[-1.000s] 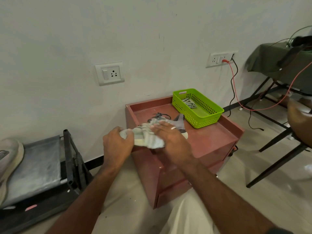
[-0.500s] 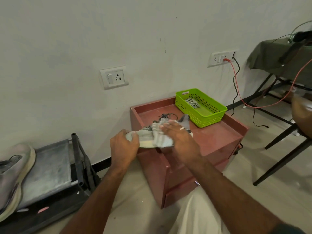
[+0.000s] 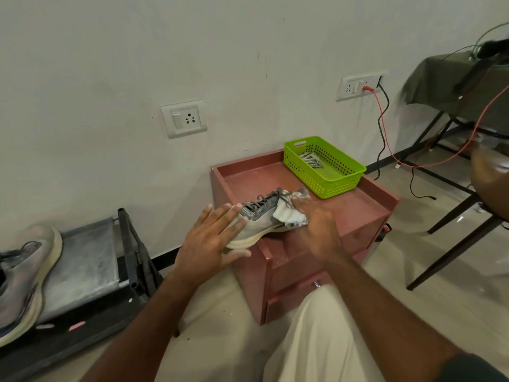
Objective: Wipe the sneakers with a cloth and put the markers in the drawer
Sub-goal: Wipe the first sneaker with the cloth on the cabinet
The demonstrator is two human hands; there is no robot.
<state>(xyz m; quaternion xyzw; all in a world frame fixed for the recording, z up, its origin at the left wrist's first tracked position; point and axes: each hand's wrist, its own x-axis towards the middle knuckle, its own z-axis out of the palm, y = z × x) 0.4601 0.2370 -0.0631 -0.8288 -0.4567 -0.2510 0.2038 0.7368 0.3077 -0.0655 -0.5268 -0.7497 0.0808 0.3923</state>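
A grey sneaker (image 3: 257, 219) with dark laces lies on the front left corner of the red drawer cabinet (image 3: 366, 201), its toe jutting over the edge. My left hand (image 3: 212, 241) has its fingers spread, with the fingertips on the toe and the thumb under the sole. My right hand (image 3: 316, 224) presses a white cloth (image 3: 287, 215) onto the sneaker's heel end. A second sneaker (image 3: 22, 279) rests on a low black rack at the far left. No markers show in the frame.
A green plastic basket (image 3: 334, 179) with a crumpled patterned item stands at the cabinet's back right. The black rack (image 3: 91, 260) sits left of the cabinet. A dark folding table (image 3: 451, 150) with cables stands at the right. My leg (image 3: 325, 337) is in front of the drawers.
My right hand has slid the cloth from the toe toward the heel, uncovering the laces. My left hand has loosened from a grip on the toe to spread fingers.
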